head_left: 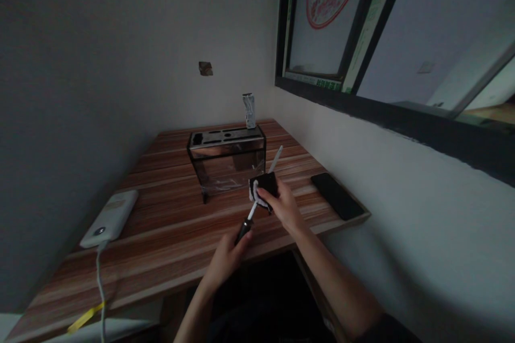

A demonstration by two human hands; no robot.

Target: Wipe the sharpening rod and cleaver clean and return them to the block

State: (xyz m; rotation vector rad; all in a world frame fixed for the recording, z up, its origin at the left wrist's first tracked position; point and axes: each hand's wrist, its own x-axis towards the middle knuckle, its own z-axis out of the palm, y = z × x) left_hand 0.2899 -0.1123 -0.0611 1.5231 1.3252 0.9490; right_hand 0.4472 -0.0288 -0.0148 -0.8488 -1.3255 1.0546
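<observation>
Near the table's (169, 236) front edge, the left hand (225, 260) clenches the black handle of a white-bladed knife (277, 157). Just beyond it, the right hand (284, 206) pinches a cloth (258, 194) around the blade. The knife looks light, stiff and probably sharp, so the handle is the safest hold. Farther back stands a slotted rack (227, 158).

Dim grainy view, daylight from window (402, 37), shadowed left wall, curved edges
</observation>
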